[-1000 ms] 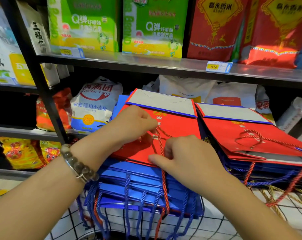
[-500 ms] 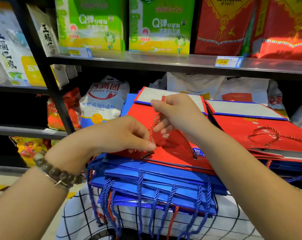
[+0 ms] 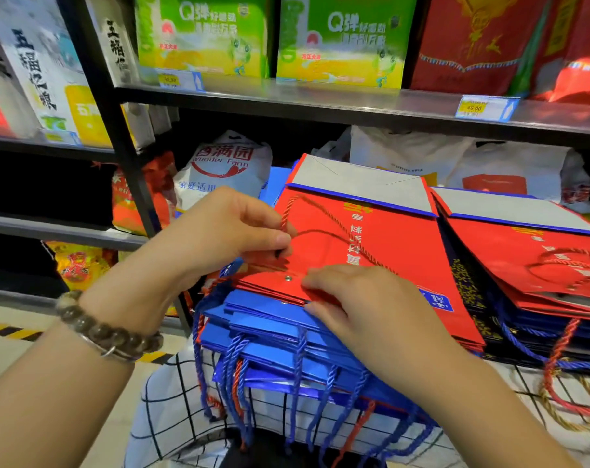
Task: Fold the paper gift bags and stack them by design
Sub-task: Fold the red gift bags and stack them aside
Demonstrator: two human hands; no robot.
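A folded red gift bag (image 3: 401, 238) lies flat on top of a stack of blue folded bags (image 3: 280, 336) with blue cord handles hanging off the front. My left hand (image 3: 226, 231) pinches the red bag's rope handle (image 3: 324, 214) near its left end. At the bag's near edge, beside a metal eyelet, my right hand (image 3: 361, 302) has its fingers curled over the edge of the red bag. A second stack, red bags on top of dark blue ones (image 3: 537, 265), lies to the right.
The stacks rest on a white cloth with a black grid (image 3: 172, 400). Behind them stands a black metal shelf (image 3: 320, 103) with rice and flour sacks (image 3: 226, 170). Green and red boxes fill the shelf above. Floor with yellow-black tape (image 3: 6, 329) is at left.
My right hand has dropped from the far end of the rope handle back to the bag's near edge. The handle now lies looped on the red face, and my left hand pinches it.
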